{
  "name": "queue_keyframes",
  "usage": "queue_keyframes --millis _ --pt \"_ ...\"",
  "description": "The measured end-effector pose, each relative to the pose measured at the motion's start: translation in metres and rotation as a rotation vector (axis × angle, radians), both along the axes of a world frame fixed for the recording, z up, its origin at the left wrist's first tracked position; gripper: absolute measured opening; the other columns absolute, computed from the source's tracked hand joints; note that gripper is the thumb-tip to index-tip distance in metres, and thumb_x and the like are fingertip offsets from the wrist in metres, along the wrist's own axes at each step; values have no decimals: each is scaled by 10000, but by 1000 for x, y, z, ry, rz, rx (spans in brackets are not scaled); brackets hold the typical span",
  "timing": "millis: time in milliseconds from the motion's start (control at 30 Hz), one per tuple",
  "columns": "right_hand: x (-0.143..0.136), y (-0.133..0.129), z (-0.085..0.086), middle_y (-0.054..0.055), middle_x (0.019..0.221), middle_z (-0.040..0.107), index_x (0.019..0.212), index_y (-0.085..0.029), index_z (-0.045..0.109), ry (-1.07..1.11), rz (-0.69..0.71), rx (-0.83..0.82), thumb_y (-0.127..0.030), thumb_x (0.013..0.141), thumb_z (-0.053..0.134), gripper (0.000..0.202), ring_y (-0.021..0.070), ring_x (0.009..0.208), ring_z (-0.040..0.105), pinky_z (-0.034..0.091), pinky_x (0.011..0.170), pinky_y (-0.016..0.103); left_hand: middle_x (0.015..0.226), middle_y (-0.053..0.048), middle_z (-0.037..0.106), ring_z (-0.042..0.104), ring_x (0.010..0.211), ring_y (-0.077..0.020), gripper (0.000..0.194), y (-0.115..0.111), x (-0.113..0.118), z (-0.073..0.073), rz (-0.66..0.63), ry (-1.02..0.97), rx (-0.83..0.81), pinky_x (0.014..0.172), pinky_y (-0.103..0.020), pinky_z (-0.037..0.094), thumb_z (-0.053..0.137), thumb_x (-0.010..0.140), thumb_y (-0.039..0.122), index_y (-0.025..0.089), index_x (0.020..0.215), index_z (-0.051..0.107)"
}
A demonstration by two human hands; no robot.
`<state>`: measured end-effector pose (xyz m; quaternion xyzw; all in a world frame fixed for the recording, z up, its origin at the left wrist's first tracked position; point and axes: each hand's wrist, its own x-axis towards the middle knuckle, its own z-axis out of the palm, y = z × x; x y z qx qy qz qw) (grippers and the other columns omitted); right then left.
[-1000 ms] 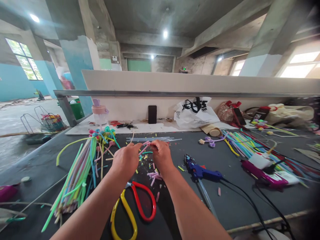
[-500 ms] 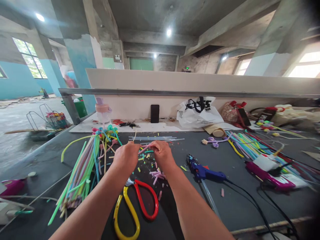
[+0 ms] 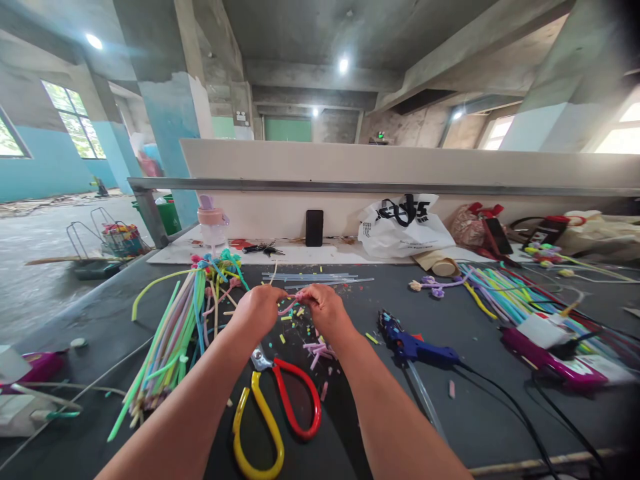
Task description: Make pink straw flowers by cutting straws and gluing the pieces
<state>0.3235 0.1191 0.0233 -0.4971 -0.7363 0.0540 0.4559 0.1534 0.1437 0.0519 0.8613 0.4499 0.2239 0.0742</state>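
Over the middle of the dark table, my left hand point(image 3: 259, 311) and my right hand point(image 3: 324, 308) are close together, fingers pinched. Between them stretches a pink pipe cleaner point(image 3: 288, 309), bent into a narrow loop, each hand closed on part of it. My fingers hide its ends. Just below lie scissors point(image 3: 260, 360) with one yellow and one red handle, their blades partly covered by my left wrist. Short pink cut pieces point(image 3: 317, 352) and yellow and teal bits are scattered under my hands. Clear glue sticks point(image 3: 315, 277) lie behind them.
A bundle of coloured pipe cleaners point(image 3: 167, 353) lies left. To the right are a blue glue gun point(image 3: 420, 348) with its cord, a purple power strip point(image 3: 553, 360) and more pipe cleaners point(image 3: 487, 293). A phone point(image 3: 314, 228), a bottle point(image 3: 213, 227) and a white bag point(image 3: 400, 227) stand behind.
The pink strand between my hands now forms a narrow loop, and my right fingers have shifted on it. The whole view has moved slightly, so things appear a little further right.
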Motion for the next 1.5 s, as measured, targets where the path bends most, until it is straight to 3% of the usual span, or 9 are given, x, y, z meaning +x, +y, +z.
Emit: queue_keyframes --millis 167,400,800,933,1033,1167,1333,1500 --pt "2 -2 -1 16 762 677 707 -207 621 41 -63 -61 -66 759 502 191 170 777 592 418 694 270 882 -58 705 614 843 -188 313 3 1 3 -42 -62 -37 725 -245 411 446 764 187 206 934 708" --pt "2 -4 0 -5 748 670 744 -210 597 84 -85 -118 -104 776 478 162 142 741 619 438 649 237 482 13 612 565 548 -137 256 -5 1 15 -34 -128 -110 564 -215 374 482 780 279 204 805 725" --pt "-8 -5 -5 -6 667 642 713 -206 544 -28 10 -85 -115 798 503 131 140 684 584 392 633 234 612 -3 660 557 594 -123 208 -4 5 11 -56 -232 -100 552 -213 350 526 734 270 186 707 714" --pt "-6 -5 -1 2 643 594 648 -200 527 -71 3 -39 -119 806 483 183 147 656 530 353 627 247 444 20 562 523 437 -110 264 -8 9 10 -99 -414 -417 452 -205 368 497 762 350 163 695 672" --pt "-1 -5 2 -3 635 569 645 -201 542 -88 -1 -9 -128 793 505 169 151 650 501 334 652 259 468 7 579 565 442 -119 290 -10 11 10 -142 -528 -613 451 -212 428 438 801 351 148 713 626" --pt "1 -6 5 -7 677 593 690 -208 577 -71 19 3 -131 787 522 136 149 682 507 335 705 266 484 11 593 572 440 -116 202 -10 13 10 -151 -684 -799 463 -228 471 582 720 305 142 832 621" --pt "0 -10 6 -15 674 585 683 -211 596 13 65 -20 -135 753 559 110 146 699 504 345 721 263 435 23 552 509 382 -90 238 -8 15 4 -123 -731 -733 389 -186 400 688 631 337 123 717 627" --pt "-2 -10 5 -22 677 586 708 -202 593 213 108 -93 -190 734 572 36 135 672 523 381 658 243 511 26 567 470 418 -54 279 -1 11 -2 -207 -844 -731 422 -167 369 706 619 373 116 677 616"
